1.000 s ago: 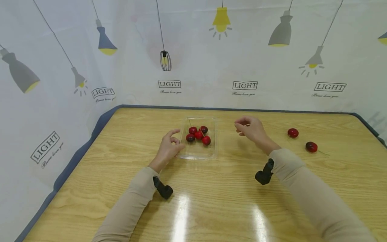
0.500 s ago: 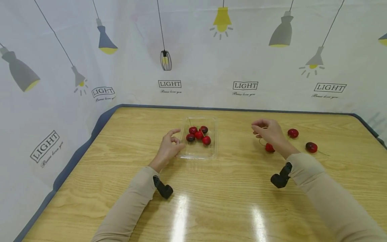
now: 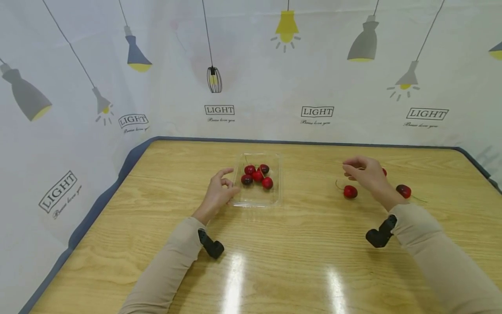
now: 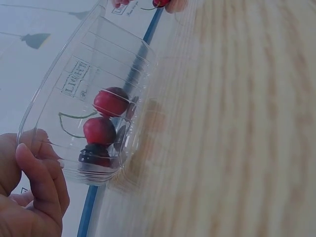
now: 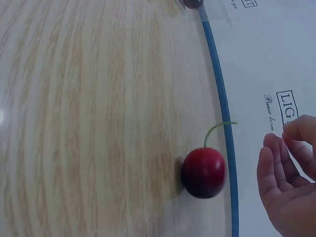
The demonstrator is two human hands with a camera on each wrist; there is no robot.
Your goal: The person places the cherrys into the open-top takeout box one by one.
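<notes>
White sheeting (image 3: 259,78) printed with hanging lamps and the word LIGHT is enclosing the far side of the room, and a pale wood-grained desk (image 3: 294,261) is reaching to its foot. Here a person in beige sleeves (image 3: 166,261) is working with two bare hands. The left hand (image 3: 217,187) is pinching the near-left side of a clear plastic container (image 3: 251,198), fingers clamped at its wall. Inside, five red cherries (image 3: 257,175) are lying clustered, some stems showing. To the right, the right hand (image 3: 368,172) is hovering over the desk, its fingers loosely bent, tips slightly apart and nothing visible between them. Below it a stemmed cherry (image 3: 350,192) is resting just beside the hand; a darker cherry (image 3: 403,191) is lying beyond the wrist, and a third cherry (image 3: 384,172) is partly hiding behind the hand.
</notes>
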